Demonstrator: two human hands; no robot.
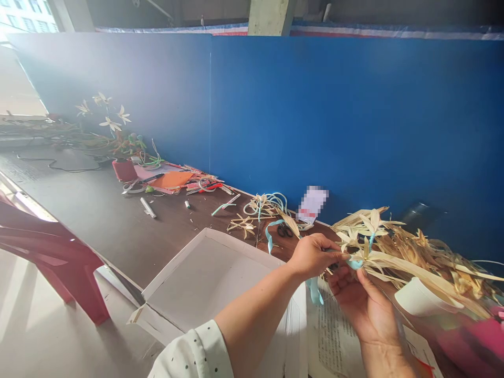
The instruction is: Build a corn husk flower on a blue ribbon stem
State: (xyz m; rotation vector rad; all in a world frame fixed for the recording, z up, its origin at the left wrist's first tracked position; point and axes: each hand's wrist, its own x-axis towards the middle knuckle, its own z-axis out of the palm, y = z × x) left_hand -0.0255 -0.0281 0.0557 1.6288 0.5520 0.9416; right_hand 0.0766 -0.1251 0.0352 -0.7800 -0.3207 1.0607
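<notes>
My left hand [315, 254] reaches in from the left, its thumb and forefinger pinched on a light blue strip [356, 264], possibly tape or ribbon. My right hand [368, 307] is below it, palm up, with its thumb and fingers closing on the same strip; its fingertips are partly hidden. Beside the fingertips, a pale dried-husk flower [373, 220] stands on a light blue wrapped stem [371, 241]. Other husk petals crowd behind the hands, and I cannot tell which belong to the held piece. A loose blue end [315, 293] hangs below my left wrist.
A shallow white box [197, 281] lies under my left arm. Dried husks [429, 257] and a white cup [423, 297] are at the right. Scissors [284, 229], cords [275, 199] and a husk flower [244, 226] lie ahead. A blue panel [334, 115] backs the table; a red chair [66, 262] stands left.
</notes>
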